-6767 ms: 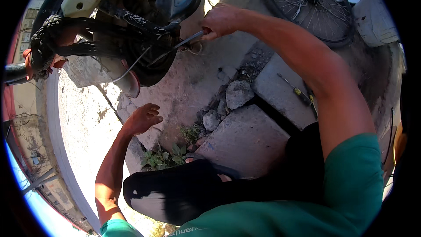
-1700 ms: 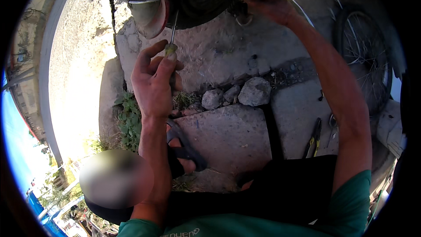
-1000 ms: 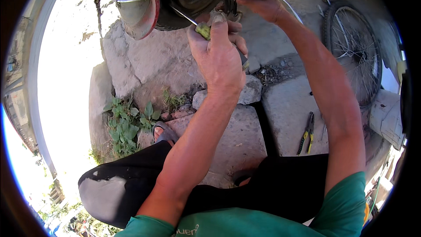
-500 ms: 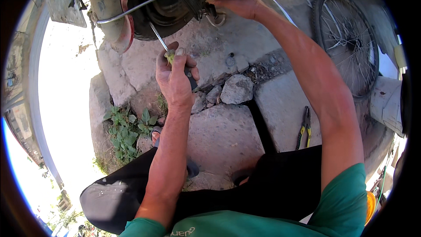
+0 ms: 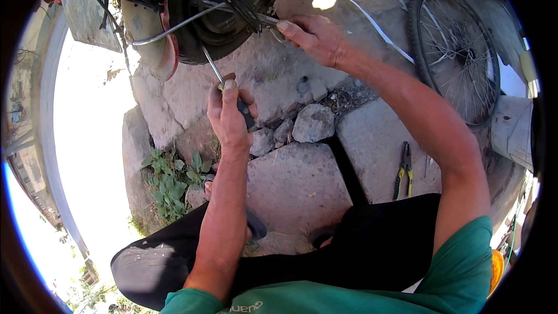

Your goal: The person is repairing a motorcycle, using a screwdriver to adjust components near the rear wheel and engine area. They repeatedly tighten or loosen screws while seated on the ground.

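Observation:
My left hand point(image 5: 231, 115) is wrapped round the dark and yellow handle of a screwdriver point(image 5: 211, 63). Its metal shaft points up to the lower edge of a dark wheel point(image 5: 200, 40) on a motorbike-like vehicle; whether the tip touches is unclear. My right hand point(image 5: 317, 39) pinches a slim metal tool point(image 5: 267, 18) between thumb and fingers, beside the wheel hub. The far end of that tool is lost among dark parts. A bent metal rod point(image 5: 174, 30) and a bundle of black cables point(image 5: 235, 3) run across the wheel.
Yellow-and-black pliers point(image 5: 403, 171) lie on the stone slabs right of my knees. A loose spoked bicycle wheel point(image 5: 456, 58) rests at the far right, near a pale bucket-like container point(image 5: 511, 134). Broken stones point(image 5: 314, 122) and a leafy plant point(image 5: 170, 183) sit among the slabs.
The vehicle sits slightly lower in view. My right hand has come down and right from among the parts, showing more of the slim metal tool. My left hand keeps its grip on the screwdriver.

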Demonstrator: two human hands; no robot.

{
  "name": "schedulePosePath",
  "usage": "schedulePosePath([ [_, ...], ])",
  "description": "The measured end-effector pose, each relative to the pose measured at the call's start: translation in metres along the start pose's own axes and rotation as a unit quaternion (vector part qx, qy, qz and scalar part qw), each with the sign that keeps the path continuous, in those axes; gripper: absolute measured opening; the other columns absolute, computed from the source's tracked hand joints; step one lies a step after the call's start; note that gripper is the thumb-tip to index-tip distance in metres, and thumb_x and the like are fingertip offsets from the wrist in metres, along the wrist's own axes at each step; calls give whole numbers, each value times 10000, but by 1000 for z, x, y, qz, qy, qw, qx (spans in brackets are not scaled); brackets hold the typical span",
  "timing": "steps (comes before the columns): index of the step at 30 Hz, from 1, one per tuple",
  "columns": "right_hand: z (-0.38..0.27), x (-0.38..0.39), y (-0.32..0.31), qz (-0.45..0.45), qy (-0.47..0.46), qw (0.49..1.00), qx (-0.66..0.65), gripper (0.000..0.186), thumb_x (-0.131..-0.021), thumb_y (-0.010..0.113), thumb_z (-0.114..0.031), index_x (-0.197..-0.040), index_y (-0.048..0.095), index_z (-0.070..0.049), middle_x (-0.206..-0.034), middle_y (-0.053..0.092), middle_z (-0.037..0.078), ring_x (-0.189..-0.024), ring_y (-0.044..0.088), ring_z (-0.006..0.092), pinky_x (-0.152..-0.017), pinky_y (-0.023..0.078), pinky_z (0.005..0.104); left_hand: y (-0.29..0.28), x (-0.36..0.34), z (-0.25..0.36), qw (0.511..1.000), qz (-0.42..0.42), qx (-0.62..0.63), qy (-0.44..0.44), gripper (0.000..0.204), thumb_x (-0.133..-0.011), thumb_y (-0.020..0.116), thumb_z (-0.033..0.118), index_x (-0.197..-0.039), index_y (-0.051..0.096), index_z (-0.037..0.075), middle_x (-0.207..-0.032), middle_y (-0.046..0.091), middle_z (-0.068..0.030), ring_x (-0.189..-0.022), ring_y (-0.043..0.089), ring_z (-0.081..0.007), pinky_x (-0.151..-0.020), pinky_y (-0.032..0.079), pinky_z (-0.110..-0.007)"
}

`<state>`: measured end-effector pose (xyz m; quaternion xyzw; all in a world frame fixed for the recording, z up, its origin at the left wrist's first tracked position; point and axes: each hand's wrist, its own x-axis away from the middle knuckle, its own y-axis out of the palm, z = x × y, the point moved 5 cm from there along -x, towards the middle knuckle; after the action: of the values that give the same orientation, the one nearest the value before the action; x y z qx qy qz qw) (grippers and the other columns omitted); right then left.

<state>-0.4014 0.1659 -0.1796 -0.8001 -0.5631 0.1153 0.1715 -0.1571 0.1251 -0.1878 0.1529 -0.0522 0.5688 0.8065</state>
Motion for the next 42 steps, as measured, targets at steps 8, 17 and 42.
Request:
schedulePosePath([
  [8, 4, 43, 43, -50, 66, 997, 7, 612, -946, 478, -571, -883, 689, 0, -788, 663, 238, -804, 650, 430, -743, 499, 495, 11, 2, -16, 998, -20, 1, -60, 433, -1003, 532, 299, -1298, 462, -10, -702, 569, -62, -498, 523, -157, -435, 412, -289],
  [17, 0, 50, 11, -38, 67, 985, 155, 603, -921, 513, -558, -862, 705, 11, -865, 684, 255, -884, 660, 434, -832, 508, 497, -3, -14, -15, 986, -59, -32, -150, 403, -996, 533, 276, -1287, 489, 0, -714, 570, -59, -496, 508, -155, -429, 386, -298],
  [42, -2, 26, -9, -49, 19, 966, 253, 579, -942, 474, -592, -1053, 728, -83, -988, 700, 223, -997, 661, 393, -908, 490, 508, 8, 44, 67, 982, -26, -181, -57, 319, -968, 529, 200, -1225, 556, 13, -718, 577, -59, -499, 537, -152, -446, 445, -294],
])
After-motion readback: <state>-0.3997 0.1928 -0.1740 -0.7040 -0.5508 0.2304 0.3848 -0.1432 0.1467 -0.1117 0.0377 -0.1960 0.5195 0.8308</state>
